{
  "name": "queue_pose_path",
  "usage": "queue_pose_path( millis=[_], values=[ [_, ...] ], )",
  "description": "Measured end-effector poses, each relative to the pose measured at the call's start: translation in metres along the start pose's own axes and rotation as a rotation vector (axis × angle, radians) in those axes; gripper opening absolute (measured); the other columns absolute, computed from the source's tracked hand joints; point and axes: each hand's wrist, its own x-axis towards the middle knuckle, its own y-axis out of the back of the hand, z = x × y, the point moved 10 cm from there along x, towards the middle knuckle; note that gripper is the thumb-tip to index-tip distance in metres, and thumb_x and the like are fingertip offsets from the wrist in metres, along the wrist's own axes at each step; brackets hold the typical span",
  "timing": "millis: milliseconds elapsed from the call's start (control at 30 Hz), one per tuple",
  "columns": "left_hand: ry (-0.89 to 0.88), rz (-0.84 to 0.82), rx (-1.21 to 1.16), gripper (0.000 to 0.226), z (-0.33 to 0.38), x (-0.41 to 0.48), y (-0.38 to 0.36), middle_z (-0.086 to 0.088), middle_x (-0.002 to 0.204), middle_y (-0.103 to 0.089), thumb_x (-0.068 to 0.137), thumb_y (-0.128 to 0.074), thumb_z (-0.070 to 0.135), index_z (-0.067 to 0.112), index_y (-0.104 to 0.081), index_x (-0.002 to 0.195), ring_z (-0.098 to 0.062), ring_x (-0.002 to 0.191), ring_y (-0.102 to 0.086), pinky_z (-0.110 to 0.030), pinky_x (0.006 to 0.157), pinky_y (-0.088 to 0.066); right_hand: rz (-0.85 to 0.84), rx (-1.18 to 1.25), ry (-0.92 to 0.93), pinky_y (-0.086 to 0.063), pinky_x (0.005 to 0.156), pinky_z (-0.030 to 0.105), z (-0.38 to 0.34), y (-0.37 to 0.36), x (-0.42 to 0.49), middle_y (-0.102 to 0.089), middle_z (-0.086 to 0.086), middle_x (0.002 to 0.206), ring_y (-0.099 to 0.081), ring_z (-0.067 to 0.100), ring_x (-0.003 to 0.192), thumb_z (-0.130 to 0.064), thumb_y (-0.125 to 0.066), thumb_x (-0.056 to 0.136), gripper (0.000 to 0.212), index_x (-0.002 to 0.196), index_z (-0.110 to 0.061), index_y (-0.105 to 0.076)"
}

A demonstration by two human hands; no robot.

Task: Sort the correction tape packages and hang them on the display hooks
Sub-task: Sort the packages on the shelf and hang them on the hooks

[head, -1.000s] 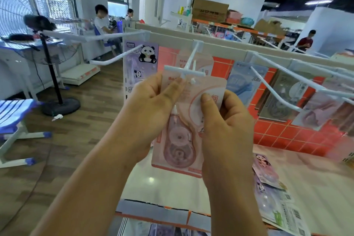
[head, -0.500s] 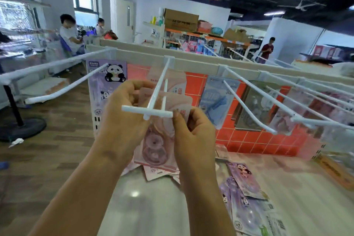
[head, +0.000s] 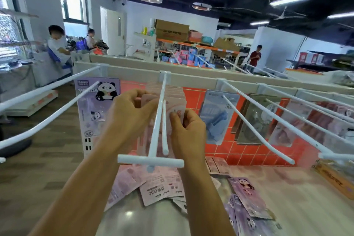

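Several packages already hang on the display: a purple panda package [head: 97,101], a blue package [head: 218,118], a grey package [head: 252,122], and a pink stack [head: 172,92] at the back of the centre hook [head: 151,161]. Outstanding: loose pink packages [head: 159,187] and loose purple packages [head: 247,195] lie on the table [head: 297,193] below. Task judged partly complete, with a fair share unsorted.

The pink package [head: 179,111] in hand sits far along the centre hook, close against the stack. Both forearms reach forward, one on either side of the hook's rods. The left hand [head: 134,110] grips the package's upper left edge with curled fingers. The right hand [head: 188,130] pinches the right edge, thumb on the front face.
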Motion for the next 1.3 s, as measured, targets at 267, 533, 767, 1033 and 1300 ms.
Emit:
queue_pose_path(
  millis=[267,533,767,1033,1300],
  values=[
    [-0.012,0.105,0.147,0.023,0.003,0.002,0.003,0.011,0.066,-0.058,0.08,-0.075,0.033,0.026,-0.055,0.07,-0.001,0.056,-0.049,-0.007,0.046,-0.037,0.055,-0.001,0.02,-0.055,0.07,0.025,0.005,0.0,0.01,-0.07,0.001,0.091,-0.066,0.013,0.081,-0.018,-0.058,0.092,0.01,0.099,-0.016,-0.065],
    [-0.105,0.27,0.308,0.037,0.009,-0.016,0.014,0.0,0.082,-0.062,0.076,-0.071,0.053,0.027,-0.051,0.093,-0.021,0.08,-0.06,-0.038,0.072,-0.048,0.135,0.007,0.043,-0.048,0.061,0.006,0.011,0.016,0.0,-0.065,-0.006,0.094,-0.062,0.0,0.079,-0.025,-0.067,0.086,0.018,0.101,-0.02,-0.057],
    [-0.054,0.402,0.178,0.013,-0.07,-0.044,0.037,0.007,0.078,-0.053,0.088,-0.049,0.042,0.034,-0.046,0.099,-0.024,0.071,-0.058,-0.041,0.058,-0.048,0.177,0.006,-0.082,-0.043,0.062,0.011,0.072,0.03,-0.034,-0.064,-0.008,0.087,-0.058,0.004,0.074,-0.034,-0.058,0.091,0.018,0.1,-0.019,-0.061],
    [0.294,-0.149,0.991,0.056,-0.211,-0.08,0.018,-0.007,0.152,-0.025,0.086,-0.057,0.03,0.019,-0.036,0.137,-0.029,0.14,-0.022,-0.042,0.109,-0.03,-0.019,-0.242,-0.317,-0.047,0.074,0.031,0.154,0.023,-0.074,-0.065,-0.004,0.085,-0.059,0.015,0.081,-0.017,-0.055,0.091,0.008,0.088,-0.021,-0.061],
    [0.421,-0.303,1.068,0.066,-0.262,-0.125,0.026,0.002,0.16,-0.012,0.092,-0.028,0.064,0.035,-0.014,0.15,-0.022,0.146,-0.013,-0.049,0.116,-0.01,-0.11,-0.257,-0.494,-0.052,0.086,0.043,0.196,0.012,-0.108,-0.068,-0.003,0.089,-0.064,0.017,0.086,-0.023,-0.057,0.089,0.006,0.087,-0.024,-0.063]
  ],
)
